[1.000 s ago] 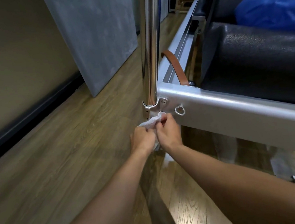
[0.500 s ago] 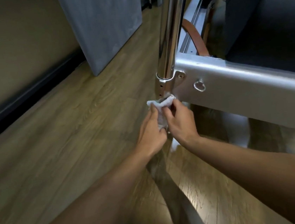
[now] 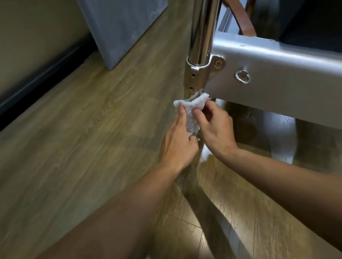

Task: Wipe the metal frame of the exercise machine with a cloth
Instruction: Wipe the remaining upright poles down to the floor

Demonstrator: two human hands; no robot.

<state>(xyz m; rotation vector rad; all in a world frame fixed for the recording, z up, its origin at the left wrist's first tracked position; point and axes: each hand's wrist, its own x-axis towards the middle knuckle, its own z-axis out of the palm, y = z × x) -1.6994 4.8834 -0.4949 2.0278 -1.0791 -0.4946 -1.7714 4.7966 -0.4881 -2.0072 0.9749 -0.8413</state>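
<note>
Both hands hold a white cloth at the corner of the silver metal frame, directly beneath the bracket that clamps the upright chrome post. The left hand grips the cloth's left side with curled fingers; the right hand pinches its right side between thumb and fingertips, the two hands nearly touching. A steel ring sits on the frame's face to the right, a brown strap lies over its top edge, and plank floor lies below

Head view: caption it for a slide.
A white cloth pinched by the left hand and right hand, just below the bracket at the corner of the frame.
</note>
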